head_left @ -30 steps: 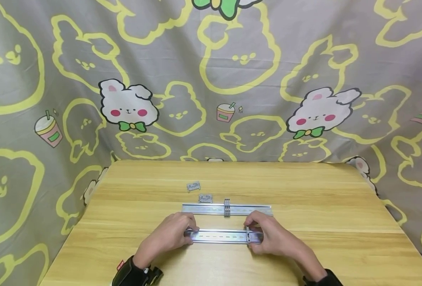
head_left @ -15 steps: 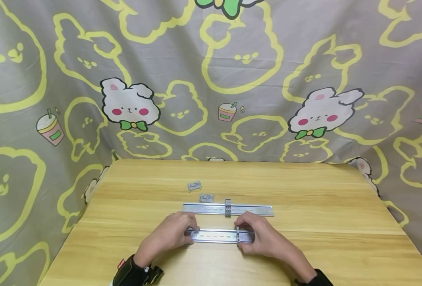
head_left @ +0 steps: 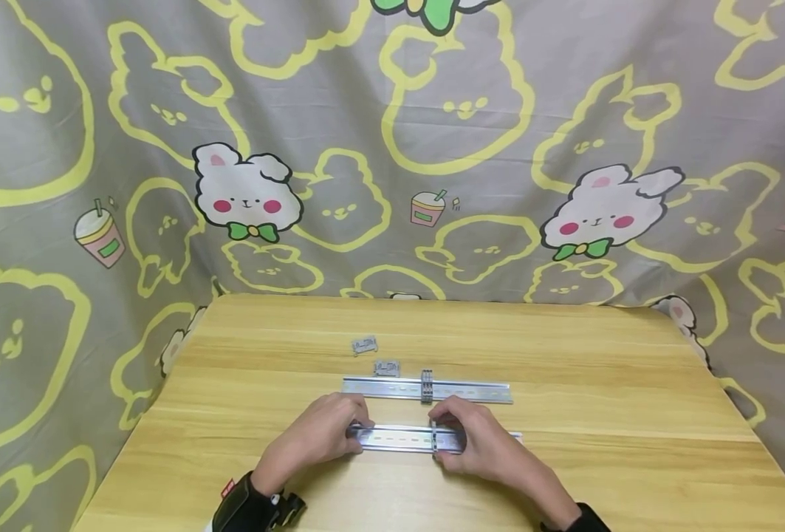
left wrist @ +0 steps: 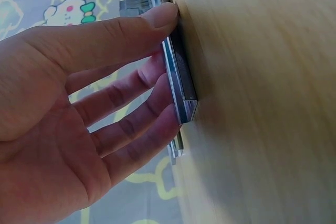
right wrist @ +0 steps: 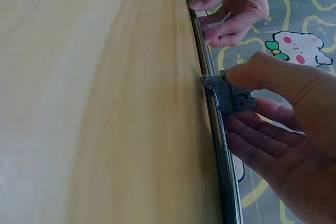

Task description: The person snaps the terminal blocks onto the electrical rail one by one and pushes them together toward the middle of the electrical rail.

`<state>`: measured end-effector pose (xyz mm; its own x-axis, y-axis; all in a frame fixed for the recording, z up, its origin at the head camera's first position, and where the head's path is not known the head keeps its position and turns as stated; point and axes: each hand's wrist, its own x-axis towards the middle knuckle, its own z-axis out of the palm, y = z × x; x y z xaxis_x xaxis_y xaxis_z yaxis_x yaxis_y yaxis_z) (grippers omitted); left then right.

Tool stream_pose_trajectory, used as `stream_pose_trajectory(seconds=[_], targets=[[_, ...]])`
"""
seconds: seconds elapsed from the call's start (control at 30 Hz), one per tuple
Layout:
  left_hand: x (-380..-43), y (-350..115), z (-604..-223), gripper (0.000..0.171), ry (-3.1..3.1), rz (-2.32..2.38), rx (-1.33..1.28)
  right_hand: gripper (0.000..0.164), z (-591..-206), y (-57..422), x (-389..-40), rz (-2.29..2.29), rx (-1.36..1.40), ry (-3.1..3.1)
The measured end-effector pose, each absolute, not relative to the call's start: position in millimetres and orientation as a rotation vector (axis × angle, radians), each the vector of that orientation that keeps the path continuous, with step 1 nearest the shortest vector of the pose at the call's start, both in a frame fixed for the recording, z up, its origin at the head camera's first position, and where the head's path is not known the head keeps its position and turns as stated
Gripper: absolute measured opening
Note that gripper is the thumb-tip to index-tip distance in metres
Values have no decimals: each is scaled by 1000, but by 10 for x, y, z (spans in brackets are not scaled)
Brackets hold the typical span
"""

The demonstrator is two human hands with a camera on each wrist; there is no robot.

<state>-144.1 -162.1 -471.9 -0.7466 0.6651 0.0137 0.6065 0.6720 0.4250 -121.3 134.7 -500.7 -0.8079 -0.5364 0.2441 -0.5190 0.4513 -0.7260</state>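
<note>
A silver DIN rail with a row of slots lies on the table nearest the person. My left hand grips its left end, the thumb along the near edge and the fingers at the far edge, as the left wrist view shows. A thin grey terminal block sits on this rail, standing across it. Thumb and fingers of my right hand pinch the block, covering some of the rail behind it. Whether the block is fully clipped on cannot be seen.
Behind lies a second DIN rail, carrying a small stack of grey terminal blocks near its middle. Beyond it, a loose terminal block and another loose block lie flat on the wooden table. A patterned curtain hangs behind.
My right hand has slid left along the near rail with the terminal block, and the rail's right end now shows beyond the hand. My left hand stays on the left end.
</note>
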Motion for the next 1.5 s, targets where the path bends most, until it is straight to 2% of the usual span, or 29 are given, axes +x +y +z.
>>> stream_pose_trajectory(seconds=[0.93,1.5], targets=[[-1435,-1618,-4722,27,2731,635,1044,48,-4981,1256,-1226,-1275,-976,2672],[-1446,-1633,-4739,27,2727,646,1048,55,-4947,1260,-1194,-1175,-951,2686]])
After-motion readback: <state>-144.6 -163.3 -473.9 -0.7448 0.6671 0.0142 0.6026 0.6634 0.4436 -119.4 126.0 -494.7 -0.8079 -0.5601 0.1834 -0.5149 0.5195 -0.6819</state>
